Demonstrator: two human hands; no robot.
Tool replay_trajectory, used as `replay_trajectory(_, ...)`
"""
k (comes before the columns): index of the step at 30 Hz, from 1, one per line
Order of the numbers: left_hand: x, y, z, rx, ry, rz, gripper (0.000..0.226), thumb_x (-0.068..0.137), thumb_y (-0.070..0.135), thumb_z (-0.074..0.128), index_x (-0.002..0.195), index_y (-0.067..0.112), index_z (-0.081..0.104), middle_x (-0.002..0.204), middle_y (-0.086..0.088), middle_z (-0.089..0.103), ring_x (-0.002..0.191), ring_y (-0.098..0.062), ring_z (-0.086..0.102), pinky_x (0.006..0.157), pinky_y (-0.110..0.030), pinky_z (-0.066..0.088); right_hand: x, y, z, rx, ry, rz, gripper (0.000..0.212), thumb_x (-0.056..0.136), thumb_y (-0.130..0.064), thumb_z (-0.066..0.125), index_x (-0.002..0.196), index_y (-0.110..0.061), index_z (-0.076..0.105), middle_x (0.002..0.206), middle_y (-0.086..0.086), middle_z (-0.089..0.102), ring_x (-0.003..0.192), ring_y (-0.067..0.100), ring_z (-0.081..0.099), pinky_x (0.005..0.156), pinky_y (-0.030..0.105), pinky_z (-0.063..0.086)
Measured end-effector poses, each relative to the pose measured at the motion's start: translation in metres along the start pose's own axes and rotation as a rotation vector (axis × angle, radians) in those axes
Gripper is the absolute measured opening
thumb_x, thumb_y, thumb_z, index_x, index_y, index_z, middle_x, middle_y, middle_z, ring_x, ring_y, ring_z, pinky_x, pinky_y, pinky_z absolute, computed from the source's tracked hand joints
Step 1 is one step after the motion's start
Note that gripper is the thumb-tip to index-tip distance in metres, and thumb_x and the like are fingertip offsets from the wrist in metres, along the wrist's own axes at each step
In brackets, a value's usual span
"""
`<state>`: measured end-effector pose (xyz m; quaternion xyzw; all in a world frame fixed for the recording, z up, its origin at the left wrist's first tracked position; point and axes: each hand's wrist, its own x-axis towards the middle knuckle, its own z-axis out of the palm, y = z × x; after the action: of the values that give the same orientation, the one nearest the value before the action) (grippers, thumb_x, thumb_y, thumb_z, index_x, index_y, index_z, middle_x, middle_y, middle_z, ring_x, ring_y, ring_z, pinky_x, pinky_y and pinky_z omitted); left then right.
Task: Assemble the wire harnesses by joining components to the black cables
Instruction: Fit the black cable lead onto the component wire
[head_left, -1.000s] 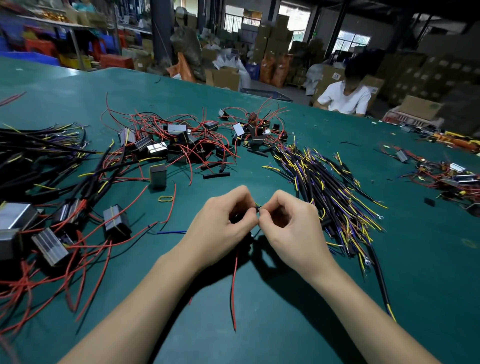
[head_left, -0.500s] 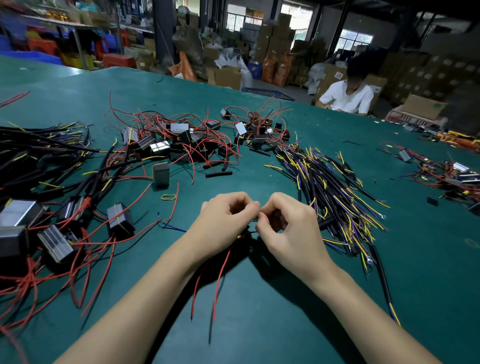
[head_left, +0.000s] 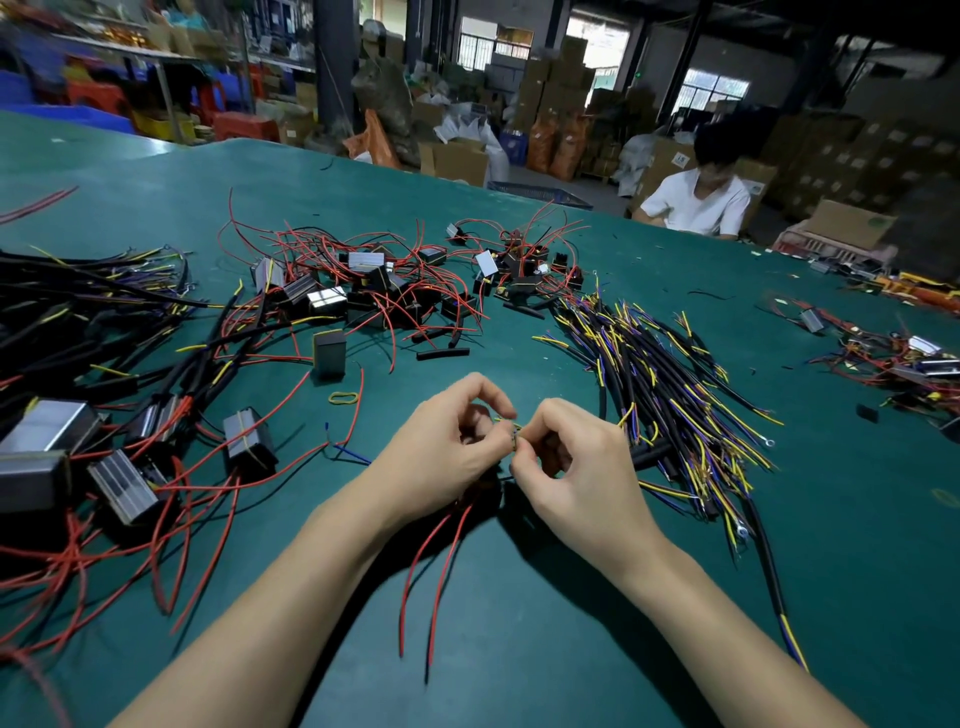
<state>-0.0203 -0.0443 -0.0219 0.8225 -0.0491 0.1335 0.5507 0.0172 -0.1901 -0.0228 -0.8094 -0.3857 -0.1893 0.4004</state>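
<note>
My left hand and my right hand meet fingertip to fingertip over the green table, both pinching thin wire ends at one small joint. Under my left palm sits a dark component, mostly hidden, with two red leads trailing toward me. A black cable runs from under my right hand off to the lower right, ending in yellow and blue wires. A pile of black cables with yellow and purple ends lies just right of my hands.
Boxy metal components with red leads crowd the left side, and more lie in a tangle at the centre back. Black cables are heaped far left. A person in a white shirt sits at the far edge.
My fingertips have shifted slightly at the wire joint. The two red leads have swung closer to me below my left hand.
</note>
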Motion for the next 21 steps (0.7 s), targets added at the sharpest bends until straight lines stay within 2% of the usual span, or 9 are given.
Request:
replay_trajectory(3, -0.0005, -0.0018, -0.0023, 0.057, -0.020, 0.032, 0.011, 0.092, 0.017, 0.058, 0.082, 0.013, 0.062, 0.071, -0.013, 0.062, 0.059, -0.011, 0.045, 0.062, -0.029, 0.041, -0.0012, 0.0002, 0.0001, 0.004, 0.007, 0.016, 0.020, 0.078, -0.005, 0.061, 0.064, -0.008, 0.047, 0.058, -0.008, 0.040, 0.054, 0.008, 0.037, 0.051, 0.015, 0.027)
replay_trajectory(8, -0.0021, -0.0028, -0.0041, 0.082, 0.001, 0.021, 0.020, 0.091, 0.026, 0.061, 0.075, 0.014, 0.061, 0.060, 0.004, 0.057, 0.051, -0.004, 0.044, 0.052, -0.020, 0.036, 0.0006, 0.0000, 0.0005, 0.041, 0.023, 0.074, 0.024, 0.077, 0.000, 0.064, 0.062, -0.008, 0.048, 0.054, -0.010, 0.038, 0.050, 0.007, 0.038, 0.049, 0.012, 0.026)
replay_trajectory(11, -0.0024, -0.0031, -0.0053, 0.092, -0.005, 0.027, 0.014, 0.089, 0.023, 0.062, 0.078, 0.015, 0.063, 0.070, -0.006, 0.065, 0.058, -0.008, 0.049, 0.059, -0.027, 0.043, 0.0009, -0.0002, 0.0000, 0.065, 0.025, 0.092, 0.023, 0.078, -0.001, 0.064, 0.062, -0.007, 0.049, 0.052, -0.011, 0.039, 0.049, 0.007, 0.039, 0.049, 0.013, 0.026)
replay_trajectory(14, -0.0038, -0.0030, -0.0053, 0.083, -0.011, 0.035, 0.006, 0.086, 0.015, 0.064, 0.080, 0.016, 0.065, 0.071, 0.000, 0.066, 0.059, -0.007, 0.053, 0.062, -0.024, 0.046, 0.0011, 0.0002, -0.0006, 0.071, 0.025, 0.109, 0.022, 0.078, 0.000, 0.065, 0.062, -0.007, 0.051, 0.051, -0.012, 0.040, 0.049, 0.008, 0.040, 0.049, 0.013, 0.026)
replay_trajectory(21, -0.0044, -0.0031, -0.0027, 0.073, 0.008, 0.056, 0.009, 0.088, 0.009, 0.061, 0.080, 0.011, 0.062, 0.068, -0.005, 0.064, 0.055, -0.010, 0.052, 0.057, -0.022, 0.044, -0.0001, 0.0019, -0.0011, 0.072, 0.021, 0.097, 0.021, 0.078, -0.001, 0.064, 0.063, -0.008, 0.052, 0.054, -0.011, 0.043, 0.050, 0.008, 0.041, 0.050, 0.013, 0.028)
